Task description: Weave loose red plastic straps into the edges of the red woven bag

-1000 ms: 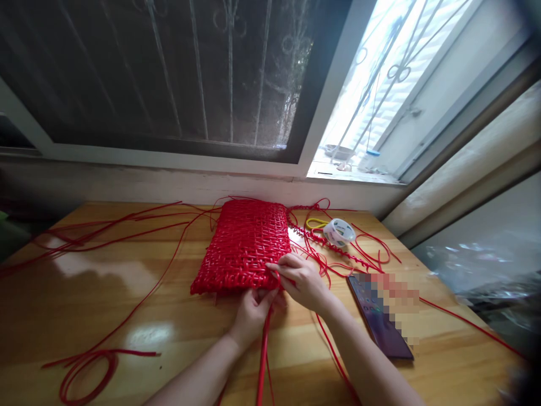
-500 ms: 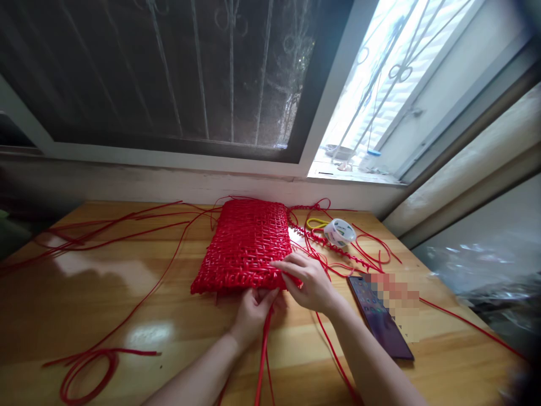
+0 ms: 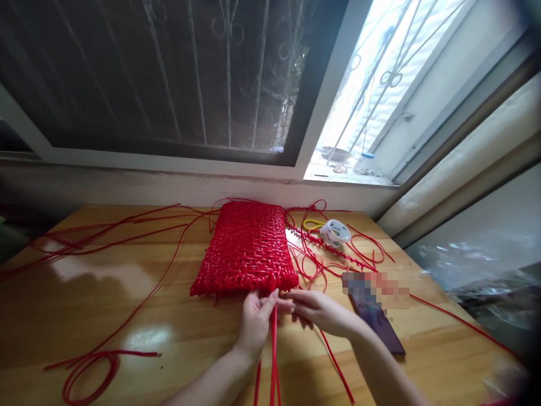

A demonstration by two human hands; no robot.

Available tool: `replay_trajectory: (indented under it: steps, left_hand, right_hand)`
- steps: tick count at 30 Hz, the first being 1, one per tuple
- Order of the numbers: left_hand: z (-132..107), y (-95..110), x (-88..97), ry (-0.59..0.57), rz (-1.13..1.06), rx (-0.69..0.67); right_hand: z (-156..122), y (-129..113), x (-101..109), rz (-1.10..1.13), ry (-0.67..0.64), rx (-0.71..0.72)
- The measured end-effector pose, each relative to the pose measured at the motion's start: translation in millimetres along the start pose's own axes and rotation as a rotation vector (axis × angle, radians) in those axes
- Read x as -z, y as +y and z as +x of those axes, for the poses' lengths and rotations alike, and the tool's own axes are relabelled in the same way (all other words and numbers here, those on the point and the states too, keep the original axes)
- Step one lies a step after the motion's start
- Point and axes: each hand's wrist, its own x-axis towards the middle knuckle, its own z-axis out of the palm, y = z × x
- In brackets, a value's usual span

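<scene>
A red woven bag (image 3: 251, 248), made of shiny plastic cord, lies flat on the wooden table in front of me. Below its near edge, my left hand (image 3: 253, 324) pinches red cords (image 3: 274, 349) between thumb and fingers, and they hang down towards me. Just to the right, my right hand (image 3: 323, 311) is off the bag, its fingers stretched towards the left fingertips and slightly apart. Whether the two hands touch is hard to make out. Nothing shows between the right fingers.
Loose red cords spread left, with a coil (image 3: 91, 375) at the near left. A tape roll (image 3: 335, 233), a yellow loop (image 3: 313, 224) and a twisted red strap (image 3: 329, 247) lie right of the bag. A phone (image 3: 382, 327) rests on the table (image 3: 169, 316) at right. A window stands behind.
My right hand has come off the bag's near right corner and moved down beside the left fingers. My left hand has shifted slightly right, with its thumb now over the cords.
</scene>
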Motion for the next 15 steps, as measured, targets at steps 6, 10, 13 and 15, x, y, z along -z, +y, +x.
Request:
replay_trajectory:
  steps: [6, 10, 13, 15]
  left_hand:
    - [-4, 3, -1.8, 0.037, -0.012, 0.04]
    - [-3, 5, -1.7, 0.05, 0.008, 0.035]
    - [-4, 4, -2.4, 0.066, 0.017, 0.025]
    - [-5, 3, -2.7, 0.077, 0.022, 0.025]
  right_hand:
    - [52, 30, -52, 1.007, 0.023, -0.056]
    - [67, 27, -49, 1.148, -0.266, -0.016]
    - [72, 31, -44, 1.15, -0.34, 0.045]
    - [76, 38, -43, 1.121, -0.34, 0.041]
